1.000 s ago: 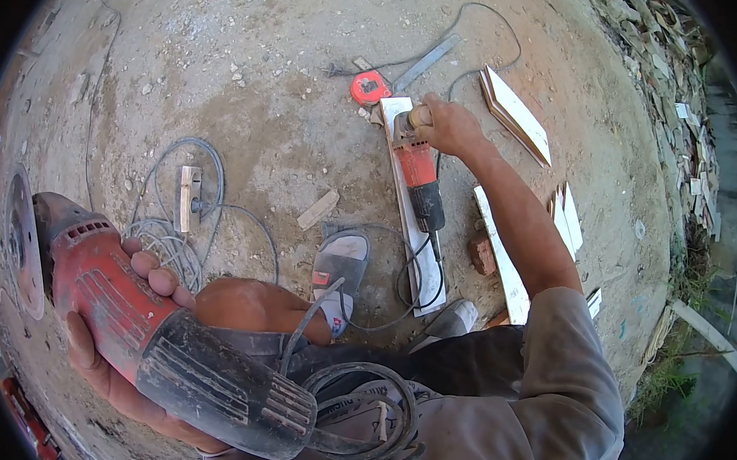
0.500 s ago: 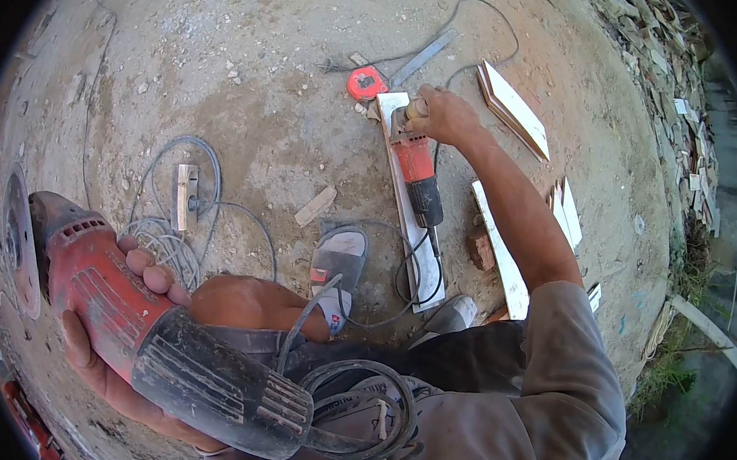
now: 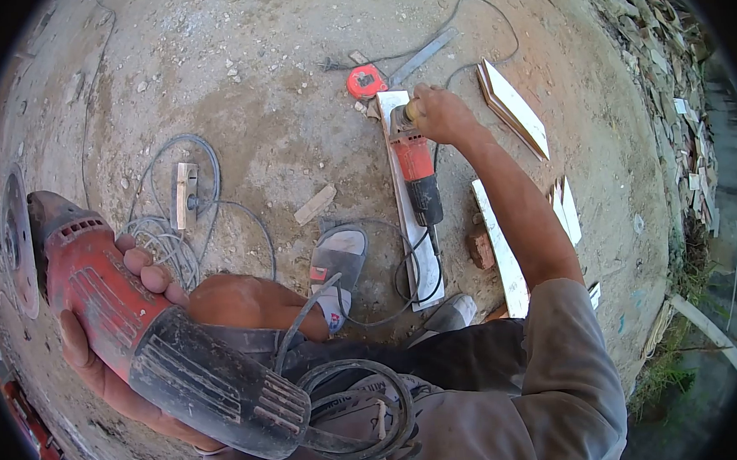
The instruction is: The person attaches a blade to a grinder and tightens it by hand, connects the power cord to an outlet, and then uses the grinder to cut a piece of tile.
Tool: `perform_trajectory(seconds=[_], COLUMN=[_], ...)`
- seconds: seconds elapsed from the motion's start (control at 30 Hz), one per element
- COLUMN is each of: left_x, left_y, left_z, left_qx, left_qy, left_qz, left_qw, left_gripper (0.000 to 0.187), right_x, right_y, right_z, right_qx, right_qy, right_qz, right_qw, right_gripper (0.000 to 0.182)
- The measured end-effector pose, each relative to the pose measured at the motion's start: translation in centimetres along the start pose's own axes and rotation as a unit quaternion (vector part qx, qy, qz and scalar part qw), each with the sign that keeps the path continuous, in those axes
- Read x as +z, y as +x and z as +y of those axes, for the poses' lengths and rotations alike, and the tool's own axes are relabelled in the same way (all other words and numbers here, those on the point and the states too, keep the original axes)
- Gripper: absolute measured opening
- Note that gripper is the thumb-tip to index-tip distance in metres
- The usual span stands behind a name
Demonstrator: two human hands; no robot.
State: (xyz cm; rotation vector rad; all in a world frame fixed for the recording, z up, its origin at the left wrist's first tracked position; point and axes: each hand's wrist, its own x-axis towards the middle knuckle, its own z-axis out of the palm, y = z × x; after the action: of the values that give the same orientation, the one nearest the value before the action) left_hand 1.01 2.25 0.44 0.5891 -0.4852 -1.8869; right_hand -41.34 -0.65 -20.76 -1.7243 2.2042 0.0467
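My left hand (image 3: 153, 273) is closed around the red and black body of an angle grinder (image 3: 106, 284), held up close to the camera. Its cutting disc (image 3: 20, 243) faces the left side, and its cable hangs in loops over my lap. A smaller red and black angle grinder (image 3: 416, 161) lies on a long white tile strip (image 3: 425, 264) on the ground. My right hand (image 3: 444, 111) is closed at its head end, with fingers around a yellowish round wheel (image 3: 413, 111) there.
A red tape measure (image 3: 365, 82) and a flat metal bar (image 3: 424, 56) lie beyond the strip. Cut tile pieces (image 3: 517, 111) and a brick (image 3: 480, 247) are on the right. A socket block (image 3: 186, 195) with coiled cable sits left. Rubble (image 3: 667, 68) lines the right edge.
Almost nothing differs. My right hand has shifted very slightly at the smaller grinder's head, and the yellowish wheel shows a little differently. The larger grinder stays in my left hand.
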Motion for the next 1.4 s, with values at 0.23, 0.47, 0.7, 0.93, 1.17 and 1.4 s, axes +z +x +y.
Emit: perform_trajectory(seconds=[0.23,0.47,0.7,0.93,1.17,1.4], left_x=[-0.1,-0.5,-0.1,0.0,0.0,-0.2], left_y=[0.0,0.0,0.0,0.0,-0.1,0.1], left_z=[0.1,0.1,-0.1,-0.1,-0.1,0.0], left_qx=[0.001,-0.002,-0.002,-0.005,0.002,0.003], left_qy=[-0.004,-0.015,-0.029,-0.026,-0.005,0.002], left_qz=[-0.007,-0.02,-0.011,-0.006,-0.005,-0.008], left_qw=[1.0,1.0,1.0,1.0,1.0,1.0], left_gripper=[0.073,0.073,0.074,0.074,0.073,0.074], right_x=[-2.6,-0.2,-2.2,1.2,0.2,-0.5], right_y=[-1.3,-0.6,0.1,-0.1,-0.6,-0.6], right_z=[-1.8,2.3,0.5,1.8,0.1,-0.8], right_qx=[0.147,0.033,0.178,-0.006,0.071,0.072], right_qy=[0.013,0.031,0.081,0.113,0.047,0.044], right_qz=[-0.092,-0.04,-0.118,0.094,0.027,0.019], right_qw=[0.985,0.998,0.973,0.989,0.996,0.996], right_gripper=[0.062,0.074,0.073,0.073,0.053,0.049])
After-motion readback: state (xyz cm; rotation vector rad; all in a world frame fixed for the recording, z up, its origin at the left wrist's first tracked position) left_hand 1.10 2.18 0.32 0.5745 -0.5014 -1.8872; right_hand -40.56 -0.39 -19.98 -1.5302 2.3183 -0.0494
